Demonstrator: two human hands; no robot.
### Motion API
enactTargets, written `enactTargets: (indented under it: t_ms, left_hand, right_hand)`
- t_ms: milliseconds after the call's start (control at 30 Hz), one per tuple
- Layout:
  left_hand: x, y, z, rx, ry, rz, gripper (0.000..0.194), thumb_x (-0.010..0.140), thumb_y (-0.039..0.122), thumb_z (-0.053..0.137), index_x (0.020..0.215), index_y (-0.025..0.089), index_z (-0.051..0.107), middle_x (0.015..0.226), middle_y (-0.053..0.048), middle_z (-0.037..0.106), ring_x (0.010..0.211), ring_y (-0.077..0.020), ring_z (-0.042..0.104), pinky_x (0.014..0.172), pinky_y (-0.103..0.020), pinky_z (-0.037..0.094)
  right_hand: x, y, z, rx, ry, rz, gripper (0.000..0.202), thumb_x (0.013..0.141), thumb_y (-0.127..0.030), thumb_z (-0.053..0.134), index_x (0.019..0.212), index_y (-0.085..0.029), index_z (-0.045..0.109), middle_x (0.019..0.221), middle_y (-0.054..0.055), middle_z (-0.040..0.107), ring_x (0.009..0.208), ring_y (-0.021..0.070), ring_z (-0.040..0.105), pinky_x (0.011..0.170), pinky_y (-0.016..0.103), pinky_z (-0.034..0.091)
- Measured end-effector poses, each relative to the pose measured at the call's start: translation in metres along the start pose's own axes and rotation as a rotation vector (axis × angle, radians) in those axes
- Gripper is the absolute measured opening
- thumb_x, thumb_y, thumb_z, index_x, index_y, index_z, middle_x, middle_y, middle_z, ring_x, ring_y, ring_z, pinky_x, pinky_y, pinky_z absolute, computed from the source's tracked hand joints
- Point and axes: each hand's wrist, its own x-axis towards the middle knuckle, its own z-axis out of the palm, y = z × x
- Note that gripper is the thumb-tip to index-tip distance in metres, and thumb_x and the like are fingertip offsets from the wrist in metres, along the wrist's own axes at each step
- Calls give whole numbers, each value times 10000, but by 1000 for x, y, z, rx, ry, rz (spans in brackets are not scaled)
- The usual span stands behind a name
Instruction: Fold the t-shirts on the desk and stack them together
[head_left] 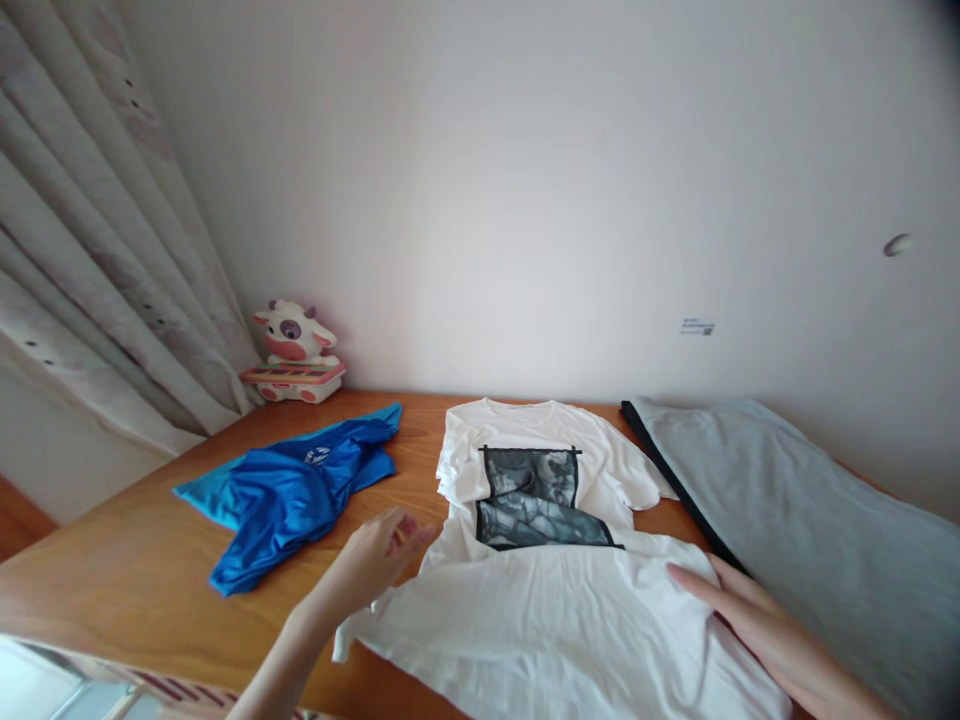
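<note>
A white T-shirt (570,610) with a dark grey printed panel (532,490) lies in front of me. Its collar points to the wall, and its lower part is spread towards me with folds across the print. My right hand (739,605) holds the shirt's right side, thumb on top and the other fingers partly hidden by cloth. Beside the shirt's left edge, my left hand (386,550) hovers with loosely curled fingers, a gap between thumb and fingers, and nothing visible in it.
A crumpled blue shirt (292,490) lies to the left on the wooden tabletop (120,560). Behind it stands a cow-shaped toy keyboard (295,355) near the curtain (97,220). Grey fabric with a black edge (795,490) covers the right side. A wall (525,200) rises behind.
</note>
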Motion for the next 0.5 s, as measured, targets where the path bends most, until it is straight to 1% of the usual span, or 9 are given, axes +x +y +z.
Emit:
enactTargets:
  t_ms: [67,100,133,200,267,300,367,433,500]
  left_hand:
    - [18,11,21,71,58,-8,422,931,610,528,998,212,652,949,-73,737,863,-243,697,750,-303,462]
    - [28,16,29,109,63,-3,427,908,606,568,1052,211,645,995,-83,733,908,-255,698,774,-311,464]
    - [37,20,36,147,53,8,425,889,592,602,1074,211,640,1028,-92,727,939,-266,696,788,-318,465]
    - [55,25,44,199,13,28,317,894,515,612,1009,222,648,1044,-96,722,954,-273,696,783,-321,465]
    - [72,25,45,171,-8,35,192,920,404,560,900,232,644,1001,-86,733,934,-267,703,766,-316,464]
    - [78,23,43,105,3,24,181,930,369,527,883,234,639,985,-81,741,933,-261,709,763,-311,467]
    - [85,15,37,-88,60,-37,215,944,379,473,918,232,627,972,-81,757,907,-253,725,740,-303,482]
    - [82,6,30,-246,135,-103,290,945,464,451,988,224,608,976,-87,769,874,-250,734,725,-304,496]
    - [69,-2,24,-258,149,-151,371,900,571,500,977,224,605,956,-86,777,845,-257,737,724,-314,499]
  right_hand:
    - [5,-1,7,-27,-49,-10,494,696,-537,843,1068,-222,762,1213,96,772,1211,339,676,1003,384,553]
    - [7,-3,11,-37,-59,-22,494,695,-546,838,1058,-219,768,1200,99,776,1217,343,671,1009,394,549]
    - [9,-5,14,-45,-52,-37,498,685,-558,839,1039,-214,773,1177,103,783,1208,350,674,1006,405,550]
    - [10,-13,20,-29,18,-66,515,634,-584,851,970,-201,780,1096,111,802,1146,368,699,974,423,564]
    - [9,-25,23,38,122,-78,519,563,-583,877,896,-197,781,1010,109,814,1071,374,723,918,418,587]
    - [7,-31,22,83,164,-86,517,533,-573,886,874,-198,783,988,107,816,1054,372,727,898,407,594]
    - [2,-42,17,146,189,-117,508,506,-548,892,867,-204,794,1000,103,817,1066,368,722,899,393,597]
    - [-2,-47,8,132,132,-133,480,539,-546,872,874,-209,804,1036,103,814,1079,369,719,937,410,589]
    - [-2,-43,-2,66,39,-113,441,613,-577,824,857,-210,807,1051,110,811,1082,371,720,976,435,571]
